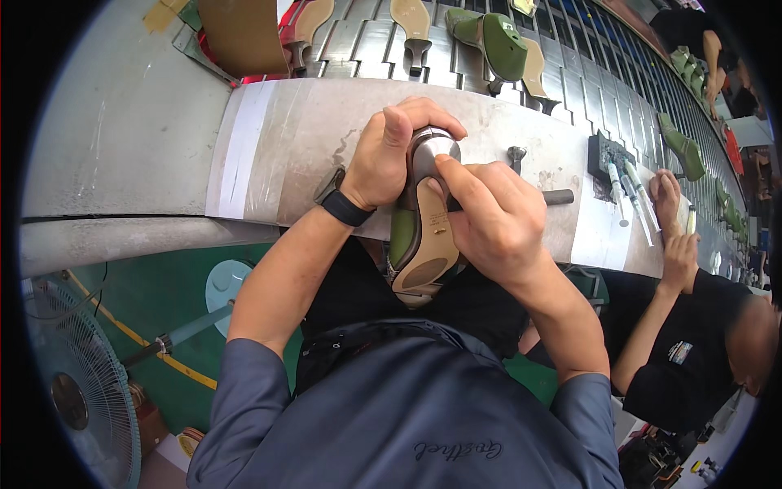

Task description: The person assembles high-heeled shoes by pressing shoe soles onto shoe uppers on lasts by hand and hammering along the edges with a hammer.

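Note:
A shoe [419,244] lies sole up over the near edge of the bench, its toe end toward me. Its sole is tan, green shows along its left side, and a round grey part with a dark rim sits at the heel end. My left hand [391,151] is closed round that heel end from the left, thumb raised. From the right, my right hand [497,208] grips the shoe with curled fingers, index fingertip on the grey heel part and thumb by the narrow middle of the sole. A dark tool handle [558,196] lies beside my right hand.
A small dark metal knob [516,155] stands near the handle. Several syringes [627,194] rest by a black block [609,153]. Beyond the bench [309,122], a slatted conveyor [358,49] carries tan soles and green shoe lasts [503,49]. A co-worker sits right; a fan [77,391] stands left.

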A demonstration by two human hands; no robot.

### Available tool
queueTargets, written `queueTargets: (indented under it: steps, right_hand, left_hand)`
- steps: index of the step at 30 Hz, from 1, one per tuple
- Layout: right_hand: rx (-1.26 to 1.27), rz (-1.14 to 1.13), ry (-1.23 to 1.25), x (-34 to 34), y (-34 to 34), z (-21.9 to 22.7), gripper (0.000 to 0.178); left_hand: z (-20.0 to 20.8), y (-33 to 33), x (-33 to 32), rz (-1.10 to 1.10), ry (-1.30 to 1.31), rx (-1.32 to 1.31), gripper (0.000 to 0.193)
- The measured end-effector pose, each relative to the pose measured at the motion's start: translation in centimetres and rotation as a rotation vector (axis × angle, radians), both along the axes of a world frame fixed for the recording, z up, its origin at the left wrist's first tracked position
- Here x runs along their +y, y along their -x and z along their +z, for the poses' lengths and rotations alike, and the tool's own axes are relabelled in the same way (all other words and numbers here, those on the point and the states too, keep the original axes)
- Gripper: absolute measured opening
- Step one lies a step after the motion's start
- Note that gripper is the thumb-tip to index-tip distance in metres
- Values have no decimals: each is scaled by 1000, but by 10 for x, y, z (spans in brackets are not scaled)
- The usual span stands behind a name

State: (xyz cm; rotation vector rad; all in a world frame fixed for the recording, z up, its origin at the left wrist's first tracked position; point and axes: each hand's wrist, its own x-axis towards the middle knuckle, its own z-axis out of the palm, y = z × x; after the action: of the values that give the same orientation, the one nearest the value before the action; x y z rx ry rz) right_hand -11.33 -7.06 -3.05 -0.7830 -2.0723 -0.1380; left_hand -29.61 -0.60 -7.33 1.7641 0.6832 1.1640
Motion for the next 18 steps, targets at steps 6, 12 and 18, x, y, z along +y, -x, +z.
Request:
queueTargets:
  steps: [6,12,18]
  right_hand:
    - [11,-9,-3,2,5,-2,35]
    - [6,0,-6,6,8,-2,32]
    - [-17,12,16,28,10,7,25]
  left_hand:
    - [0,4,1,8,-20,7,115]
    - [6,6,0,18,-54,26,111]
    - [15,10,14,-31,125,-24,95]
